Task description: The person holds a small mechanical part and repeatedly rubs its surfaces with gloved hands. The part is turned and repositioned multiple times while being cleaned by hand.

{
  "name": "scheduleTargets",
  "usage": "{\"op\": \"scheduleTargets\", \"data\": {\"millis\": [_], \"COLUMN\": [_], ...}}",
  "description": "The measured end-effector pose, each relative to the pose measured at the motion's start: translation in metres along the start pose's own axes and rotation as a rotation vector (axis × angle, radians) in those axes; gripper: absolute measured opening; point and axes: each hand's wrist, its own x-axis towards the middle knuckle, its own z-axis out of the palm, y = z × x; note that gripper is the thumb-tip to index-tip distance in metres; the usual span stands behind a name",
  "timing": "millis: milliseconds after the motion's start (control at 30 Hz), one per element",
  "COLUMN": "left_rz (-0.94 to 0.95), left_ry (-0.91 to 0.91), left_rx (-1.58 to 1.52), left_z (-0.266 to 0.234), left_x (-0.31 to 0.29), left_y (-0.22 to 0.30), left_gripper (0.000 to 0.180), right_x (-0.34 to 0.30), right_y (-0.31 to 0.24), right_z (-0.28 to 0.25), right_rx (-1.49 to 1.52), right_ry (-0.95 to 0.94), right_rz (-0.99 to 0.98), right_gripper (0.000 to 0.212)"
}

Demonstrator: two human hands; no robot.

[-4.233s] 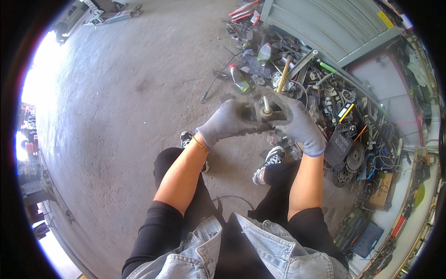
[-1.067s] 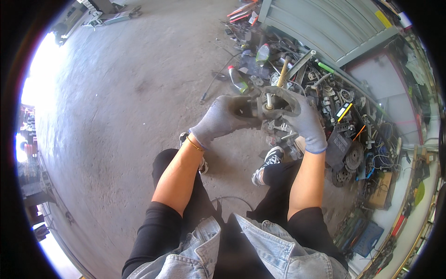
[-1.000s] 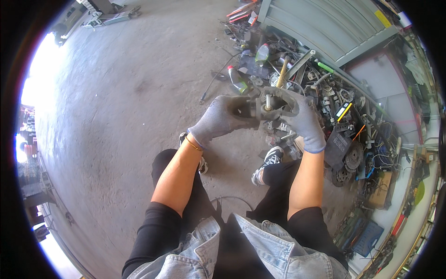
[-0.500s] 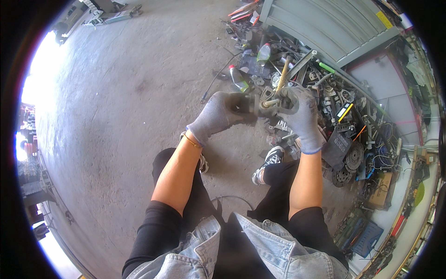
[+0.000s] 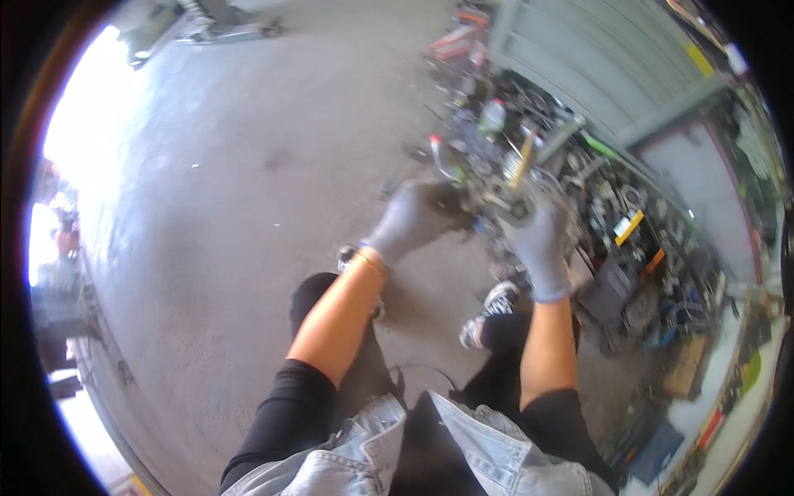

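Note:
Both my hands wear grey gloves and grip one small metal machine part (image 5: 496,194) held up in front of me, blurred by motion. My left hand (image 5: 411,219) clasps its left side. My right hand (image 5: 539,237) holds its right side from below. A short yellowish shaft (image 5: 523,165) sticks up out of the part. I stand over a bare concrete floor (image 5: 248,190), my black trousers and sneakers (image 5: 488,310) below the hands.
A dense heap of scrap parts, cables, bottles and tools (image 5: 604,215) runs along the right, against a grey corrugated shutter (image 5: 612,58). A metal frame (image 5: 215,25) lies at the far top left. Bright daylight washes out the left edge.
My hands have lifted the metal part up and away from my body, and the view has become more blurred. Both hands keep their grip.

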Motion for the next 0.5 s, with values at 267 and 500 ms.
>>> {"op": "scheduleTargets", "data": {"millis": [267, 500], "left_rz": [0.054, 0.120], "left_ry": [0.047, 0.003], "left_rx": [-0.088, -0.101], "left_z": [0.006, 0.009], "left_x": [-0.004, -0.004], "left_y": [0.002, 0.001], "left_gripper": [0.036, 0.032], "right_x": [-0.006, -0.014], "right_y": [0.017, 0.044], "right_z": [-0.012, -0.033], "right_rx": [0.187, 0.578], "right_ry": [-0.185, -0.285], "right_rz": [0.148, 0.308], "right_gripper": [0.028, 0.036]}}
